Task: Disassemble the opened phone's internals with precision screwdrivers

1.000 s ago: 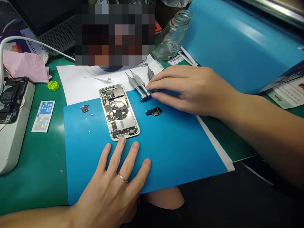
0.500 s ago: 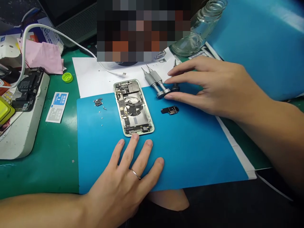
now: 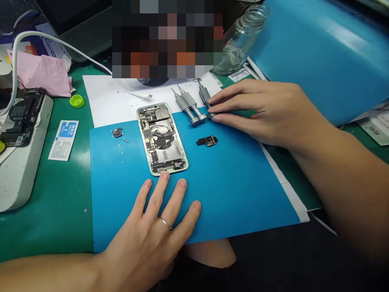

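An opened phone (image 3: 162,140), its insides exposed, lies face up on the blue mat (image 3: 243,194). My left hand (image 3: 154,227) rests on the mat just below it, fingers spread, one fingertip at the phone's bottom edge. With its fingertips, my right hand (image 3: 258,113) pinches the handle of a grey screwdriver (image 3: 204,93); the handle's lower end is partly covered. Close by on the left, two more grey screwdrivers (image 3: 189,104) lie side by side. A small black phone part (image 3: 207,140) sits between the phone and my right hand.
Left of the phone are a small metal part (image 3: 117,132) and several tiny pieces. A green cap (image 3: 77,101), a blue-and-grey card (image 3: 63,140) and a white box (image 3: 27,174) are farther left. A glass jar (image 3: 243,38) and white cable (image 3: 69,39) are at the back.
The third screwdriver has shifted in my right fingers, from behind them to beside the other two, tip pointing away. The camera view has turned slightly right. My left hand stays put.
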The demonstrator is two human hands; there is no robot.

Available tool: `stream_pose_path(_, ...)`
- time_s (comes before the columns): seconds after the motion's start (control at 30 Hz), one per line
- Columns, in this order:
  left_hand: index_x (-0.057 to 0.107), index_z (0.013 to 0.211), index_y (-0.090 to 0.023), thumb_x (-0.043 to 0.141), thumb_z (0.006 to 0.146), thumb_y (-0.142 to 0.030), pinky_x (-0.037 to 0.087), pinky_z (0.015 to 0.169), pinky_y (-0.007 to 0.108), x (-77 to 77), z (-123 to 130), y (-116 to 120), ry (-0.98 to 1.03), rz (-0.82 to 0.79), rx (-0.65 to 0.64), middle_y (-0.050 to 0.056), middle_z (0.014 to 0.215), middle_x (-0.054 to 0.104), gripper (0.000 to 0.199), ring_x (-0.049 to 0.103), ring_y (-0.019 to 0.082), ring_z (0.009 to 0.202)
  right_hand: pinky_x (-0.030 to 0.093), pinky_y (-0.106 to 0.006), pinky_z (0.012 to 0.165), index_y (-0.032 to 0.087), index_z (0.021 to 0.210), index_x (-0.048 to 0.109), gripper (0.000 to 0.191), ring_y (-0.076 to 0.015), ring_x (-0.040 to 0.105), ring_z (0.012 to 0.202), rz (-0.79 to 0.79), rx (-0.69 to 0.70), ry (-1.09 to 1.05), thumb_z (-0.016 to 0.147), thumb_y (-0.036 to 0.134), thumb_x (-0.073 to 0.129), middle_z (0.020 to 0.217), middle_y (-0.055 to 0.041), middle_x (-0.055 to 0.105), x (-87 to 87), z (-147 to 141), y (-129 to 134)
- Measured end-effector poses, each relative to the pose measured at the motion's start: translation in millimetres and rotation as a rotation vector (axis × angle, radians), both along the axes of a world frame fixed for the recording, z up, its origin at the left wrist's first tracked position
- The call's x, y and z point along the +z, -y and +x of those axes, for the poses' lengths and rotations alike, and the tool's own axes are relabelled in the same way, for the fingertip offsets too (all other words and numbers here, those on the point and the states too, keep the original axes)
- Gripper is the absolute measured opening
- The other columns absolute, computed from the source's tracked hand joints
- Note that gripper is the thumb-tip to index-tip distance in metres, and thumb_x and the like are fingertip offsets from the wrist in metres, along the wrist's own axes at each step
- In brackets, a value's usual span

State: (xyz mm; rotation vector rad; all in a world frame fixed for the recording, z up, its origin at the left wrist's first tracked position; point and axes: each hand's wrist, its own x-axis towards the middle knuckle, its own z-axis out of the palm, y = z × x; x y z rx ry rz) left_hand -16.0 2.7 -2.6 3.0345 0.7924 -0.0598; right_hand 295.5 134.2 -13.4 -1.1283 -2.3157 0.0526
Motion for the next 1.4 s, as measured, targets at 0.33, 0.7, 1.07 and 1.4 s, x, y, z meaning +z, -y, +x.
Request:
stream_pose_path(0.33, 0.033, 0.161, -0.019, 0.056, 0.098, -0.053, 0.027, 0.117, 0.062, -0.9, 0.6, -0.3, 0.001, 0.014, -0.001, 0.019, 0.169, 0.028, 0.076, 0.027, 0.05, 0.153, 0.064, -0.045, 0.091, 0.036, 0.107, 0.077, 0.02, -0.0265, 0.076, 0.102, -0.083, 0.022, -0.114, 0.093, 0.025, 0.069, 0.113, 0.0004, 0.079, 0.3, -16.7, 6.8)
stream_pose_path(0.7, 0.035, 0.16, -0.018, 0.06, 0.096, -0.054, 0.023, 0.118, 0.062, -1.2, 0.3, 1.1, 0.024, 0.025, -0.004, 0.019, 0.167, 0.031, 0.078, 0.027, 0.051, 0.152, 0.063, -0.041, 0.089, 0.036, 0.112, 0.076, 0.024, -0.026, 0.075, 0.101, -0.014, 0.036, -0.136, 0.093, 0.022, 0.07, 0.109, 0.0, 0.078, -1.1, -20.6, 7.9)
stream_pose_path(1.07, 0.035, 0.161, -0.018, 0.049, 0.103, -0.043, 0.022, 0.118, 0.062, -2.6, 0.7, 2.1, 0.025, 0.044, 0.001, 0.019, 0.167, 0.032, 0.064, 0.03, 0.049, 0.152, 0.054, -0.053, 0.105, 0.032, 0.134, 0.064, 0.039, -0.0344, 0.06, 0.128, -0.094, 0.12, 0.106, 0.094, 0.03, 0.065, 0.135, -0.0069, 0.065, 13.1, -47.5, -3.7)
stream_pose_path(1.4, 0.036, 0.161, -0.018, 0.046, 0.105, -0.041, 0.025, 0.117, 0.062, -0.5, 1.0, 1.6, 0.025, 0.047, -0.007, 0.019, 0.166, 0.034, 0.061, 0.033, 0.049, 0.151, 0.051, -0.057, 0.108, 0.037, 0.119, 0.069, 0.028, -0.0348, 0.061, 0.125, -0.123, 0.056, 0.028, 0.092, 0.029, 0.066, 0.129, -0.0032, 0.068, 7.7, -40.3, -6.1)
